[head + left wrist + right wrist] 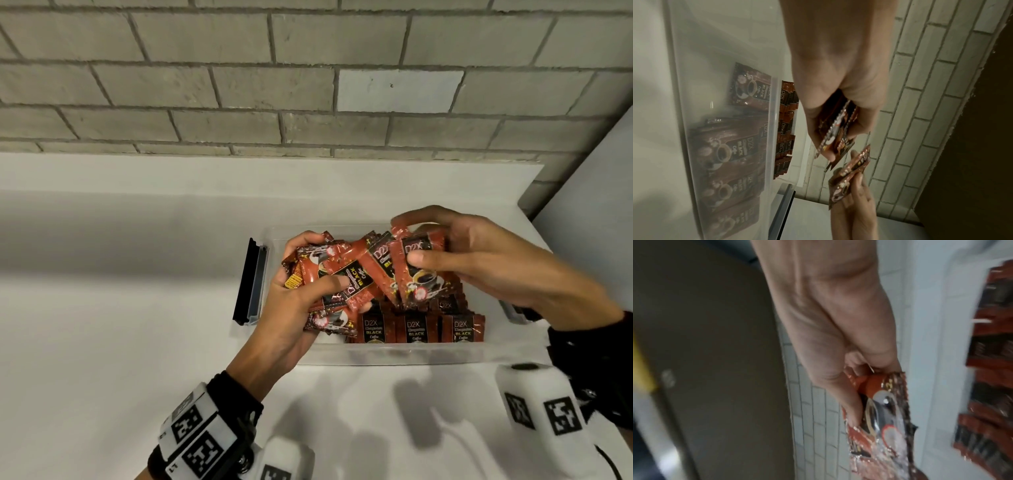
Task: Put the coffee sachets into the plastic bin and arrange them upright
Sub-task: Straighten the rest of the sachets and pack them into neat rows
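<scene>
A: Left hand (301, 301)? Right hand (479, 260)?
B: Left clutching a bundle of coffee sachets (342, 277); right pinching a few more (416, 270). Both above the clear plastic bin (376, 354).
A: Bin contents, edges?
B: Upright sachet rows (416, 330) against near wall, toward right. Bare floor at near-left corner. Black latch (248, 281) on left rim. White surface (120, 308) open leftward; brick wall (239, 85) behind.
</scene>
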### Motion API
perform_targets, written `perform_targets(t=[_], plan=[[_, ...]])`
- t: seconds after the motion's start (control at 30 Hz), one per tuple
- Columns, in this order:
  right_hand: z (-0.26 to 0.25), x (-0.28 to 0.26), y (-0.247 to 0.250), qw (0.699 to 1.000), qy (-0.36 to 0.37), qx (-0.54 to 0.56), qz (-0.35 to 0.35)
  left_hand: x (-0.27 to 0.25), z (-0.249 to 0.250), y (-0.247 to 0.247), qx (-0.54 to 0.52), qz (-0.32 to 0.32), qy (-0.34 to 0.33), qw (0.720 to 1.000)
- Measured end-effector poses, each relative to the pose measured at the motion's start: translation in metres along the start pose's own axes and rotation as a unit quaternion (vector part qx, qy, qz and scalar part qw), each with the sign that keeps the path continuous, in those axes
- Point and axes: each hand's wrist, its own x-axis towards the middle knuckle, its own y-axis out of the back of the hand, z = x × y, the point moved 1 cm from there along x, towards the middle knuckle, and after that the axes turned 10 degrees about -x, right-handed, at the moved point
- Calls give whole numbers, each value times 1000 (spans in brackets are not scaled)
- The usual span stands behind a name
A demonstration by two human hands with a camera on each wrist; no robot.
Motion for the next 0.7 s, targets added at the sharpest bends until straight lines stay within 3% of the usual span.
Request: perform_targets(t=[0.1,0.2,0.37,0.6,0.7], plan=[[-17,7,-7,984,37,-160,-62,2,0,0,21,-23,5,999],[-24,12,-12,961,72,-262,-52,3,1,2,10,-37,16,999],[-20,9,-18,966,104,-231,-46,-2,0,7,-76,-73,69,992],[-14,-10,-31,904,204,-375,27,1,1,8,-55,-72,132,987],[-15,-17,-36,899,177,-400,2,4,3,6,-22,-76,144,986]])
